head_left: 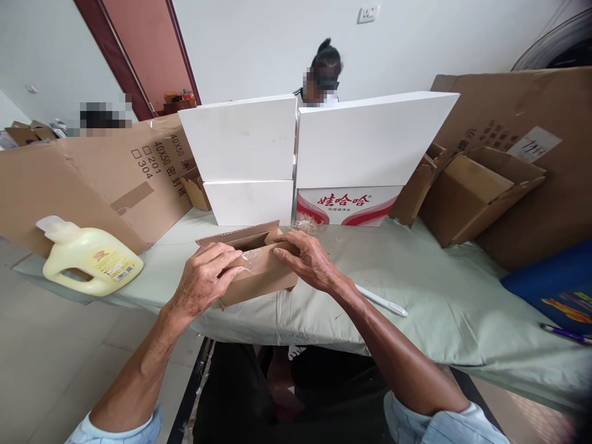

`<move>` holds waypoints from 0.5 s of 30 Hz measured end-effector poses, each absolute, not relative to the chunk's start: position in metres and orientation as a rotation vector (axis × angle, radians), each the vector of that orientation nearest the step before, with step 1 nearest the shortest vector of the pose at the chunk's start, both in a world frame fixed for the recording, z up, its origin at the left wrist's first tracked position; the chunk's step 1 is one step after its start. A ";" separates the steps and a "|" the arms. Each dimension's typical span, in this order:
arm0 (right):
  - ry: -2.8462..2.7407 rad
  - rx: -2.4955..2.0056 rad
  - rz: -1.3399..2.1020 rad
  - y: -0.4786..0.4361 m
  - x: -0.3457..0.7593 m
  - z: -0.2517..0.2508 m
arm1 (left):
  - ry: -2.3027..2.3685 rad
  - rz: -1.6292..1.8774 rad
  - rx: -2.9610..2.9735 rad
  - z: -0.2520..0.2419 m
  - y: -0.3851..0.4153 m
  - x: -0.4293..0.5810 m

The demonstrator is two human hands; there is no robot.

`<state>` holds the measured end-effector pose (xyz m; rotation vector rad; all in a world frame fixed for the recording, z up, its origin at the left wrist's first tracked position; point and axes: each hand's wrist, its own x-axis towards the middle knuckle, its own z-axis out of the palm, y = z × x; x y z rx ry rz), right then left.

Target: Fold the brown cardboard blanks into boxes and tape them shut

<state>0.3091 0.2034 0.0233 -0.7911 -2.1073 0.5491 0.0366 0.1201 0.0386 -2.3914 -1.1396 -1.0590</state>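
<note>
A small brown cardboard box [261, 275] with its top open stands near the table's front edge, a flap raised on its far side. My left hand [203, 277] grips the box's left end, thumb on the near wall and fingers over the rim. On the right end, my right hand [308, 258] holds the near rim between fingers and thumb. Clear plastic film or tape [251, 259] lies on the near wall beside my left fingertips. The inside of the box is dark, and its contents cannot be made out.
White boxes [245, 142] are stacked behind. A yellow jug [99, 262] stands left; a white tool [382, 301] lies right of my right hand. Brown cartons [462, 197], a blue container [555, 287] and a pen [565, 333] are farther right. A person [325, 74] sits beyond the boxes.
</note>
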 end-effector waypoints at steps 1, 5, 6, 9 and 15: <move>-2.106 -0.790 0.548 0.203 0.309 0.023 | -1.155 -1.082 -2.395 0.038 0.120 0.038; -2.107 -0.787 0.540 0.202 0.310 0.024 | -1.243 -1.202 -2.401 0.037 0.120 0.043; -2.107 -0.789 0.541 0.202 0.310 0.024 | -1.250 -1.225 -2.404 0.037 0.120 0.045; -2.101 -0.793 0.556 0.202 0.310 0.024 | -1.235 -1.222 -2.416 0.038 0.120 0.047; -2.092 -0.782 0.569 0.202 0.308 0.023 | -1.110 -1.161 -2.472 0.043 0.121 0.046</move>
